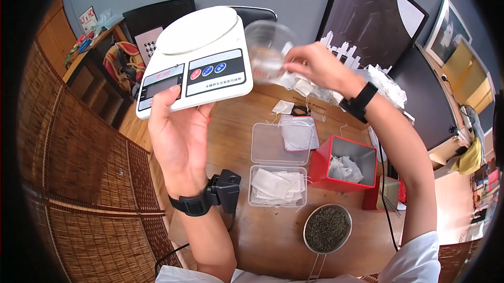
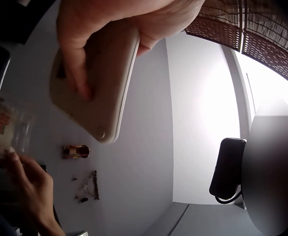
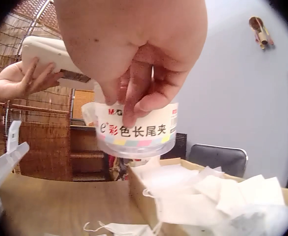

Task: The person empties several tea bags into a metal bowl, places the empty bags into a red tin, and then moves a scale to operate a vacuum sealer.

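A white kitchen scale (image 1: 218, 91) with a round plate (image 1: 199, 31) is held up, tilted, in my left hand (image 1: 181, 141), the thumb on its display side and the fingers beneath. In the left wrist view the scale's underside (image 2: 104, 73) shows, with fingers of the left hand (image 2: 119, 24) against it. My right hand (image 1: 323, 67) pinches a clear round plastic tub (image 1: 268, 62) just right of the scale. The right wrist view shows the tub's printed label (image 3: 139, 130) under the fingers of the right hand (image 3: 139, 59).
On the wooden table (image 1: 226, 152) stand an open clear box of white pouches (image 1: 278, 186), a red tin (image 1: 341, 162) with pouches inside and a strainer of dried leaves (image 1: 328, 228). A cardboard box (image 3: 144, 196) heaped with white pouches is at the back.
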### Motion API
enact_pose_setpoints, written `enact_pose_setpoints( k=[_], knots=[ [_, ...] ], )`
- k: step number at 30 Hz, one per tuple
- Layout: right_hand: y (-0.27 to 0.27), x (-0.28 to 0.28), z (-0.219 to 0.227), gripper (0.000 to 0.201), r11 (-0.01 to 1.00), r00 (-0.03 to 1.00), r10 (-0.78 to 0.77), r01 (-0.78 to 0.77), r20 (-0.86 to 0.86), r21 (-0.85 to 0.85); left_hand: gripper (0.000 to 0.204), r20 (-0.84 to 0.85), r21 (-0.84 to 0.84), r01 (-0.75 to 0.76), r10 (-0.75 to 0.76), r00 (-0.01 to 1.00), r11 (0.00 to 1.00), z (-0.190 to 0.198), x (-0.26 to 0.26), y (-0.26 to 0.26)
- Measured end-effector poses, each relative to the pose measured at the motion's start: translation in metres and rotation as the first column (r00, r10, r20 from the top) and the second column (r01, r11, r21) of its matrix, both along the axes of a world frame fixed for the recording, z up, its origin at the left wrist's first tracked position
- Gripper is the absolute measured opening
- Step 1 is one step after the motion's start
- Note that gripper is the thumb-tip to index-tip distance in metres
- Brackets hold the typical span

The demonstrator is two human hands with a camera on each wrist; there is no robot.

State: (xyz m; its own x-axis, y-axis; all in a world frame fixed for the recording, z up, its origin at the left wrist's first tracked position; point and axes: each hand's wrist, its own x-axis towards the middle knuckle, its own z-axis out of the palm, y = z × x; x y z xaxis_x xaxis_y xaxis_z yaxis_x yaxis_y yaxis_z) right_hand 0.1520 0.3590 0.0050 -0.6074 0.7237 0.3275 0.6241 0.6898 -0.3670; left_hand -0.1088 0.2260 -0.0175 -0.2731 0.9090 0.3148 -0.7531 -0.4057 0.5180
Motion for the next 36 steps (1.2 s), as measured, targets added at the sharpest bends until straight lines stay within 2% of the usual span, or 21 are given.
enact_pose_setpoints(
  k=[1, 4, 5, 6, 7, 11, 14, 18, 20, 21, 22, 24, 26, 27, 29, 30, 33, 36],
  knots=[
    [-0.005, -0.005, -0.004, 0.018, 0.993, 0.994, 0.111, -0.111, 0.018, 0.033, 0.05, -0.003, -0.001, -0.001, 0.001, 1.0, 1.0, 0.0, -0.001, 0.0],
    [-0.015, -0.022, -0.016, 0.016, 0.969, 0.965, 0.248, -0.244, 0.081, -0.047, 0.049, 0.015, 0.059, 0.013, -0.014, 1.0, 0.998, 0.0, -0.004, -0.002],
    [-0.017, -0.027, -0.019, 0.016, 0.968, 0.965, 0.248, -0.245, 0.078, -0.049, 0.049, 0.014, 0.065, 0.002, -0.003, 1.0, 0.998, 0.001, -0.004, -0.002],
    [-0.018, -0.031, -0.022, 0.017, 0.951, 0.956, 0.275, -0.255, 0.101, -0.172, 0.048, 0.013, 0.073, -0.008, 0.007, 1.0, 0.997, 0.002, -0.004, -0.003],
    [-0.018, -0.034, -0.024, 0.018, 0.921, 0.945, 0.303, -0.258, 0.121, -0.293, 0.049, 0.011, 0.064, -0.019, 0.018, 1.0, 0.998, 0.002, -0.004, -0.003],
    [-0.019, -0.039, -0.028, 0.019, 0.904, 0.916, 0.341, -0.258, 0.213, -0.34, 0.048, 0.01, 0.062, -0.021, 0.02, 1.0, 0.998, -0.002, -0.007, -0.001],
    [-0.016, -0.039, -0.028, 0.021, 0.898, 0.907, 0.311, -0.184, 0.282, -0.4, 0.055, -0.021, 0.028, -0.039, 0.039, 0.999, 0.999, -0.003, -0.008, 0.001],
    [-0.013, -0.035, -0.03, 0.024, 0.873, 0.891, 0.346, -0.191, 0.293, -0.448, 0.053, -0.003, 0.0, -0.05, 0.05, 0.999, 0.999, -0.002, -0.009, 0.0],
    [-0.008, -0.033, -0.027, 0.028, 0.826, 0.892, 0.372, -0.193, 0.256, -0.529, 0.053, 0.008, -0.011, -0.056, 0.056, 0.998, 0.998, -0.001, -0.01, 0.0],
    [-0.006, -0.034, -0.013, 0.031, 0.751, 0.905, 0.344, -0.105, 0.251, -0.652, 0.052, 0.016, -0.004, -0.05, 0.05, 0.999, 0.999, -0.001, -0.011, 0.0],
    [0.0, -0.033, -0.002, 0.031, 0.728, 0.922, 0.311, -0.075, 0.23, -0.681, 0.052, 0.022, 0.002, -0.045, 0.045, 0.999, 0.999, -0.002, -0.012, 0.0],
    [0.023, -0.031, 0.01, 0.031, 0.743, 0.96, 0.158, 0.039, 0.232, -0.669, 0.048, 0.031, 0.02, -0.031, 0.031, 0.999, 0.999, -0.004, -0.014, 0.0],
    [0.049, -0.031, 0.004, 0.037, 0.885, 0.921, 0.002, 0.179, 0.388, -0.43, 0.044, 0.041, 0.046, -0.009, 0.007, 0.999, 0.999, -0.004, -0.013, 0.0],
    [0.063, -0.027, -0.009, 0.037, 0.885, 0.921, 0.003, 0.179, 0.389, -0.429, 0.045, 0.043, 0.041, -0.012, 0.01, 0.999, 0.999, -0.005, -0.013, 0.001],
    [0.086, -0.02, -0.039, 0.05, 0.975, 0.873, -0.152, 0.208, 0.463, -0.072, 0.045, 0.042, 0.034, -0.018, 0.017, 0.999, 0.999, -0.004, -0.013, 0.002],
    [0.088, -0.023, -0.046, 0.05, 0.976, 0.874, -0.146, 0.202, 0.463, -0.074, 0.047, 0.039, 0.022, -0.023, 0.022, 0.999, 0.999, -0.004, -0.012, 0.002],
    [0.09, -0.035, -0.057, 0.074, 0.918, 0.763, -0.171, 0.353, 0.623, -0.18, 0.049, 0.04, 0.009, -0.031, 0.031, 0.999, 0.999, -0.003, -0.013, 0.001],
    [0.098, -0.04, -0.072, 0.081, 0.92, 0.729, -0.167, 0.358, 0.664, -0.162, 0.048, 0.049, 0.003, -0.032, 0.031, 0.998, 0.999, -0.005, -0.011, 0.001]
  ],
)
